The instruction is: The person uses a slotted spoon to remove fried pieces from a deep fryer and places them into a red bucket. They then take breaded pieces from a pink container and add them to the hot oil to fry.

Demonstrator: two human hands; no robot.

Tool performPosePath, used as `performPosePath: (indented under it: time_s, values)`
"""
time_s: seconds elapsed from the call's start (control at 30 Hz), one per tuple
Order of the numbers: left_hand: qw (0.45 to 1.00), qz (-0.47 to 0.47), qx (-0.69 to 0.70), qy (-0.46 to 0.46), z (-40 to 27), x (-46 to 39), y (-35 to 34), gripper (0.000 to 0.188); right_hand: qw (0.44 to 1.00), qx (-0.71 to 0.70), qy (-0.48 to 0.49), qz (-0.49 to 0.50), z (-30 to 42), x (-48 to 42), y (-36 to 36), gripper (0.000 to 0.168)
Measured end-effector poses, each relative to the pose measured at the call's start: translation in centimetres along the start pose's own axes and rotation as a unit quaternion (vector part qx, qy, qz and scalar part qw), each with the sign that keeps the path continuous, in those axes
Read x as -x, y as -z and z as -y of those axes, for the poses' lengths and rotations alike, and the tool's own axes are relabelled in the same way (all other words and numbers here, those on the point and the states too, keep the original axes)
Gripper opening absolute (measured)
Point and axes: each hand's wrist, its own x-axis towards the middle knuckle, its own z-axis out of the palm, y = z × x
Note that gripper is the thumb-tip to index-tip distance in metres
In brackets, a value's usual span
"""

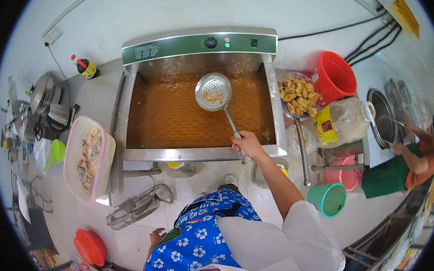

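Note:
My right hand [248, 144] is closed around the handle of a perforated metal skimmer [213, 91] at the front rim of an electric deep fryer [203, 151]. The skimmer's bowl is above the brown oil [167, 112] and holds small fried crumbs [213, 96]. By my side, low in the view, hangs my left hand [158, 236], near the blue flowered apron [197, 244]; nothing shows in it and its fingers are partly hidden. Right of the fryer, fried pieces [300, 93] are heaped in a second long-handled strainer [301, 149].
A pink-rimmed tub [108, 157] of raw, battered pieces stands left of the fryer. On the right are a red bucket [334, 74], a large plastic jug [344, 122] and a green bucket [331, 201]. A co-worker [409, 164] stands at a large pot [381, 118]. A wire basket [134, 211] lies on the floor.

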Motion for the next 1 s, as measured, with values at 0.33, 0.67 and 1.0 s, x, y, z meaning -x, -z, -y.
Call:
performPosePath:
  time_s: [0.33, 0.67, 1.0]
  values:
    - [0.988, 0.052, -0.019, -0.144, 6.4, -6.3, 3.5, 0.032, 0.986, 0.031, 0.064, -0.154, -3.8, 6.9, -3.2, 0.013]
    - [0.996, 0.041, -0.027, -0.077, 11.1, -5.0, 4.2, 0.031, 0.974, 0.083, 0.052, -0.206, -4.0, 11.5, -3.6, 0.014]
    - [0.992, 0.067, 0.031, -0.106, 5.2, -1.5, 1.0, 0.036, 0.971, 0.108, 0.057, -0.205, -3.7, 13.2, 0.6, 0.015]
